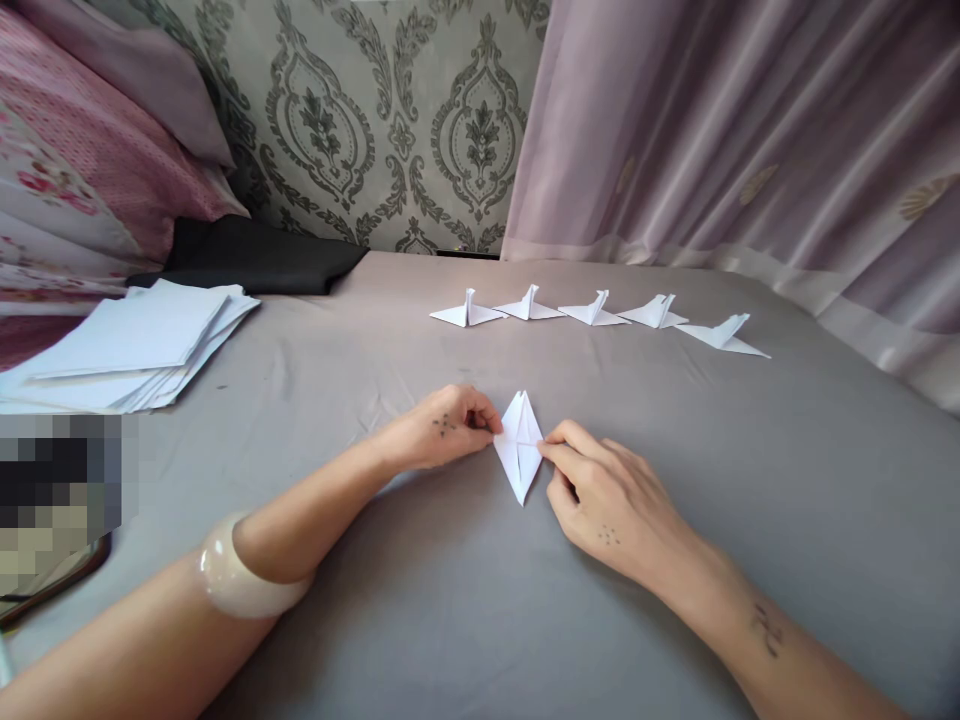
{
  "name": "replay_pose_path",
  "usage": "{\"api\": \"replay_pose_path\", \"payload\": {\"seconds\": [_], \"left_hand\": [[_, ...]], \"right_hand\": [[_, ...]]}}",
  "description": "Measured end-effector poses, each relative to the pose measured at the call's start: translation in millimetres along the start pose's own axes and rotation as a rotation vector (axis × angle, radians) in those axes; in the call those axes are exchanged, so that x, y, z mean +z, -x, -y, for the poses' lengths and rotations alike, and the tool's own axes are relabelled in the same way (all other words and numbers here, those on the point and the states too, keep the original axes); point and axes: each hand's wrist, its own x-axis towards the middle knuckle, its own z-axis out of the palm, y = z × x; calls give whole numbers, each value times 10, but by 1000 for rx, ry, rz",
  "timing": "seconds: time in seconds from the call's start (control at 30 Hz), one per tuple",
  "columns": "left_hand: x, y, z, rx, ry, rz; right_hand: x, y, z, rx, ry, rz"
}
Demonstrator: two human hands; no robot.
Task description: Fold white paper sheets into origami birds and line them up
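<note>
A white, kite-shaped folded paper lies on the grey sheet in front of me. My left hand pinches its left corner with curled fingers. My right hand pinches its right corner between thumb and forefinger. Both forearms rest low over the sheet, and a pale bangle sits on my left forearm.
Several finished folded paper birds stand in a row farther back. A stack of white paper sheets lies at the left. Black cloth, pink bedding and a patterned wall are behind; a mauve curtain hangs at the right.
</note>
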Motion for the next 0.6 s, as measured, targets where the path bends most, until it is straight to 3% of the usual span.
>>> {"api": "replay_pose_path", "payload": {"seconds": [0.3,0.6], "left_hand": [[2,14,-30,-3,-67,-36],[-35,1,-25,-71,156,20]], "right_hand": [[7,2,-5,-4,29,-13],[26,12,-3,-11,49,-24]]}}
